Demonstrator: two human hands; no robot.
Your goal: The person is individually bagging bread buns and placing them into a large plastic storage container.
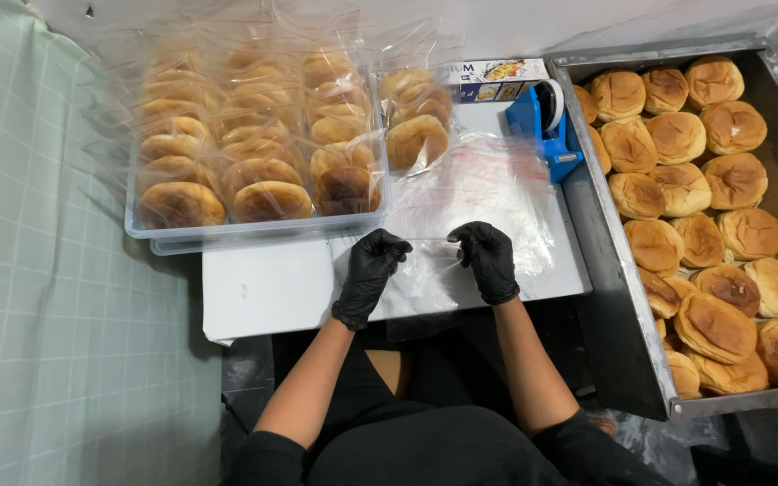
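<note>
Both my hands wear black gloves. My left hand [369,273] and my right hand [488,259] each pinch one side of the mouth of a clear plastic bag [470,193], which lies flat on a white board [258,288] in front of me. More clear bags lie stacked under it. No bun is in the bag between my hands.
A clear tray [254,229] at the back left holds several bagged buns [267,198]. A metal tray [601,270] on the right is full of loose brown buns [713,324]. A blue tape dispenser [542,121] and a small printed box [493,81] stand behind the bags.
</note>
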